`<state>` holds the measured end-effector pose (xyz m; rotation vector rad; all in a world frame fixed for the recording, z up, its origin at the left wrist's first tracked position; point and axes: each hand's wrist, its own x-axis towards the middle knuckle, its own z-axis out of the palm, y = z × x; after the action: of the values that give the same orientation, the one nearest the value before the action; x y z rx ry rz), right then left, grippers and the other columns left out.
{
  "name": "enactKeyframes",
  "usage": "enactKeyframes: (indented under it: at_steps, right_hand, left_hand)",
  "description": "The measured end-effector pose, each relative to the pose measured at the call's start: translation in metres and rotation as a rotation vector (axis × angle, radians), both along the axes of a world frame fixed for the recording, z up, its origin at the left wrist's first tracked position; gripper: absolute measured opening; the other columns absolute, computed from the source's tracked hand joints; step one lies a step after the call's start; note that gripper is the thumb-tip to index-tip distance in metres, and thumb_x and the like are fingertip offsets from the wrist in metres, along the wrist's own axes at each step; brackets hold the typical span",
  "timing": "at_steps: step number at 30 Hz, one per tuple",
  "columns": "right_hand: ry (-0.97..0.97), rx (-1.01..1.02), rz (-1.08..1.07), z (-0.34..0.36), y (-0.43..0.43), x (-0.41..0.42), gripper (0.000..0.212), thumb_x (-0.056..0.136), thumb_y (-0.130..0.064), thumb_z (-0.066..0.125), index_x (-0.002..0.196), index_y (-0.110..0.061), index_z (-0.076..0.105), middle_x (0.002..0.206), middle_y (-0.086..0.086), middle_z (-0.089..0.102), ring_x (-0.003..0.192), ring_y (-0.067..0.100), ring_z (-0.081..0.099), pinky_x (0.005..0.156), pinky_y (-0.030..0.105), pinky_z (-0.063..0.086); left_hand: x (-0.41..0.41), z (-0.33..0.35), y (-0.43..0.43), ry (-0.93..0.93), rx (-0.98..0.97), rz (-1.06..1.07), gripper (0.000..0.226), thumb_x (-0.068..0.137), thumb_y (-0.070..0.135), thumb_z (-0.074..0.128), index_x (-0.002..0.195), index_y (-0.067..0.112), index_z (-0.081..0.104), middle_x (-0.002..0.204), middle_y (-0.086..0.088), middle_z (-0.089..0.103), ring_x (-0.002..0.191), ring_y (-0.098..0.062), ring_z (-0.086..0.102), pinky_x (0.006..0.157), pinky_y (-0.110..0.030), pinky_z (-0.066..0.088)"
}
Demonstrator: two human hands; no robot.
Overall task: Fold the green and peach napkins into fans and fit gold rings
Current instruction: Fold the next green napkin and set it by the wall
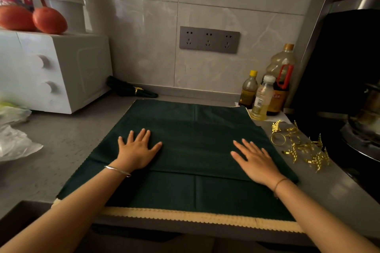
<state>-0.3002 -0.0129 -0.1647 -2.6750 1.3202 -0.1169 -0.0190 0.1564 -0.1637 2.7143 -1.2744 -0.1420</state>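
Observation:
A dark green napkin (193, 129) lies spread on the grey counter, its near part folded up into one wide pleat. Under it a peach napkin (205, 216) shows as a scalloped strip at the counter's front edge. My left hand (136, 150) and my right hand (256, 160) press flat on the fold, fingers spread. Several gold leaf-shaped rings (298, 144) lie loose on the counter to the right. A finished green napkin in a gold ring (131, 89) lies at the back left by the wall.
A white microwave (51, 70) stands at the left with two tomatoes (49, 19) on top. Plastic bags (14, 129) lie at the far left. Oil and sauce bottles (267, 92) stand at the back right. A black stove with a pan (362, 129) fills the right side.

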Motion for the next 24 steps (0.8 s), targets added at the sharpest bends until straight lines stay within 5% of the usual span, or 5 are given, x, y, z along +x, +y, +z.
enactKeyframes:
  at_steps: [8, 15, 21, 24]
  right_hand:
    - [0.021, 0.027, -0.125, 0.003, -0.028, -0.027, 0.062, 0.097, -0.055, 0.018, 0.150, -0.025, 0.011, 0.159, -0.004, 0.004, 0.146, 0.015, 0.002, 0.118, 0.036, 0.003]
    - [-0.301, 0.065, 0.038, 0.043, -0.015, 0.069, 0.048, 0.094, -0.042, 0.048, 0.136, -0.019, 0.042, 0.146, 0.003, 0.038, 0.132, 0.022, 0.039, 0.105, 0.037, 0.035]
    - [-0.075, 0.212, 0.179, 0.043, -0.031, 0.171, 0.064, 0.088, -0.054, 0.052, 0.140, -0.019, 0.038, 0.148, 0.004, 0.033, 0.134, 0.024, 0.036, 0.110, 0.042, 0.033]
    - [0.013, 0.131, 0.151, 0.037, -0.042, 0.199, 0.066, 0.084, -0.062, 0.052, 0.134, -0.018, 0.045, 0.141, 0.005, 0.037, 0.130, 0.027, 0.038, 0.107, 0.043, 0.035]
  left_hand:
    - [0.032, 0.002, 0.015, 0.000, -0.005, 0.075, 0.077, 0.091, 0.069, 0.017, 0.152, 0.026, 0.004, 0.160, 0.001, 0.000, 0.147, -0.026, -0.004, 0.117, -0.051, -0.002]
    - [0.033, -0.001, 0.015, 0.004, -0.036, 0.083, 0.076, 0.090, 0.070, 0.017, 0.152, 0.028, 0.004, 0.160, -0.001, -0.001, 0.146, -0.033, -0.006, 0.117, -0.050, -0.006]
    - [0.034, -0.005, 0.015, -0.016, -0.072, 0.088, 0.077, 0.090, 0.070, 0.018, 0.152, 0.027, 0.006, 0.160, -0.001, 0.000, 0.146, -0.033, -0.004, 0.118, -0.049, -0.004]
    - [0.033, -0.008, 0.013, -0.025, -0.086, 0.089, 0.076, 0.090, 0.070, 0.016, 0.152, 0.027, 0.006, 0.160, -0.001, 0.001, 0.146, -0.032, -0.004, 0.118, -0.048, -0.004]
